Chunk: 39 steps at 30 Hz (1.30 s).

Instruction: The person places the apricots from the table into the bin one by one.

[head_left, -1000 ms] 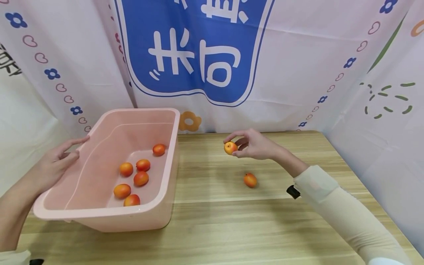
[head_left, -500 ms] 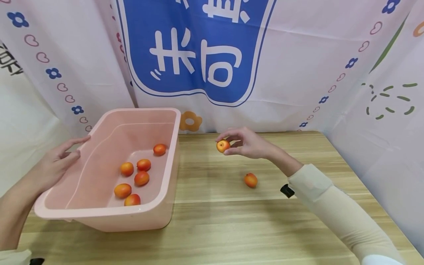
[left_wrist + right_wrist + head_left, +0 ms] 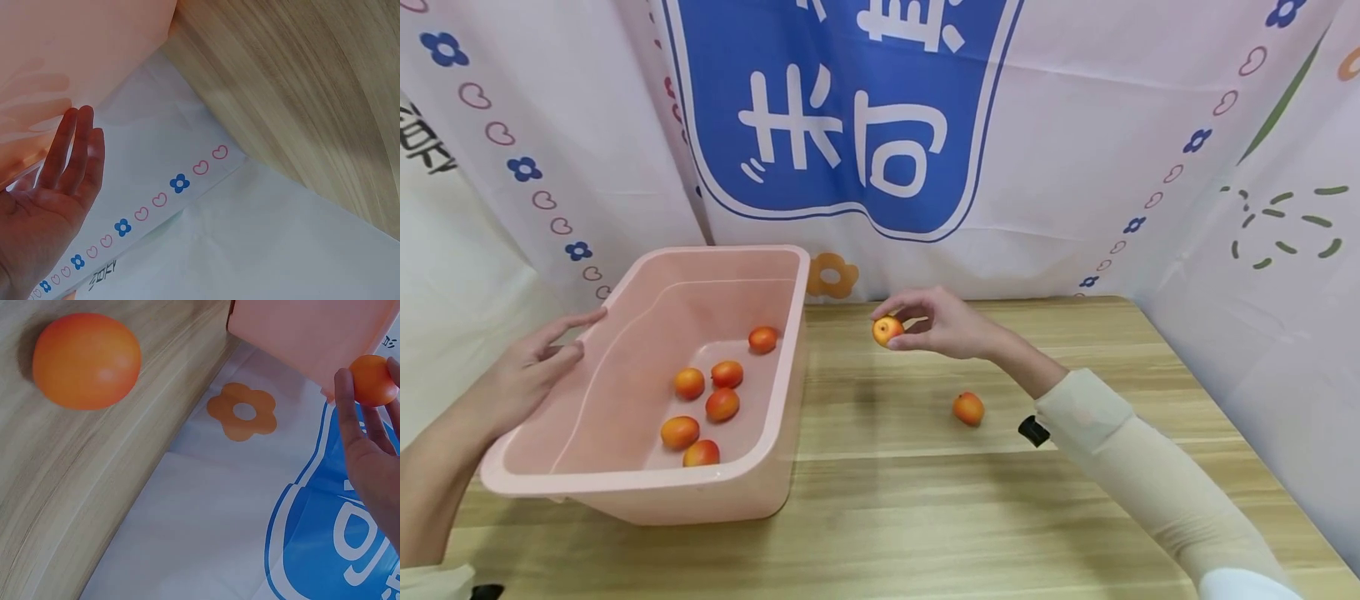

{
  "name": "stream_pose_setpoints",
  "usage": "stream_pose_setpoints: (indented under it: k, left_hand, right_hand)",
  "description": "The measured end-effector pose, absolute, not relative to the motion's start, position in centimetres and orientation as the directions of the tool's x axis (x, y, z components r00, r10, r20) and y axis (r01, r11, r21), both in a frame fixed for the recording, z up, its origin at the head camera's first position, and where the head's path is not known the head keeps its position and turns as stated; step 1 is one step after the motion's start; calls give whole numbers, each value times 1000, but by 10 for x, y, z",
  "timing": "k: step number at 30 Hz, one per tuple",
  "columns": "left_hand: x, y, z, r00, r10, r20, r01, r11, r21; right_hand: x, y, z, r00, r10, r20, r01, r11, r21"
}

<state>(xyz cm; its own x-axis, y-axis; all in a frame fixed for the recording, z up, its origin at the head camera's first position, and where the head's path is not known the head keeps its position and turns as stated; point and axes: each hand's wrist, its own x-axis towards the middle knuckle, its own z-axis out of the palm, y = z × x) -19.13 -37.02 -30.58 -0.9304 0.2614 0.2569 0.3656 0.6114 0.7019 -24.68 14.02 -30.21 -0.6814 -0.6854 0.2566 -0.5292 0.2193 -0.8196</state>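
My right hand (image 3: 925,321) pinches a small orange fruit (image 3: 887,331) in its fingertips, above the wooden table (image 3: 1000,517) and right of the pink tub (image 3: 647,483); the right wrist view shows the same fruit (image 3: 372,380) held by the fingers (image 3: 350,412). My left hand (image 3: 527,367) lies with straight fingers against the tub's left outer wall (image 3: 75,50), fingers (image 3: 72,147) flat. Several orange fruits (image 3: 722,404) lie in the tub. One more fruit (image 3: 968,408) rests on the table below my right wrist, large in the right wrist view (image 3: 86,360).
A printed cloth backdrop (image 3: 850,125) closes off the back and both sides of the table. The tub takes up the table's left half. A black strap (image 3: 1032,431) sits on my right sleeve.
My right hand has carried the pinched fruit leftward, toward the tub. The left hand, the tub and the loose fruit have stayed put.
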Motion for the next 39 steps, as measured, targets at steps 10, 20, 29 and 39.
stream_pose_setpoints:
  k: [10, 20, 29, 39]
  left_hand:
    - [-191, -369, -305, -932, 261, 252, 362, 607, 708]
    - [-191, -368, -303, -932, 262, 250, 361, 622, 695]
    - [-190, -368, -306, -928, 260, 268, 374, 632, 679]
    - [-192, -368, -307, -920, 268, 287, 393, 615, 684]
  right_hand:
    - [-249, 124, -298, -678, -684, 271, -537, 208, -818]
    - [-248, 97, -279, -648, -692, 319, -576, 170, -799]
    - [-250, 74, -268, -620, -717, 320, -588, 154, -794]
    - [-253, 51, -255, -614, -741, 272, -558, 163, -814]
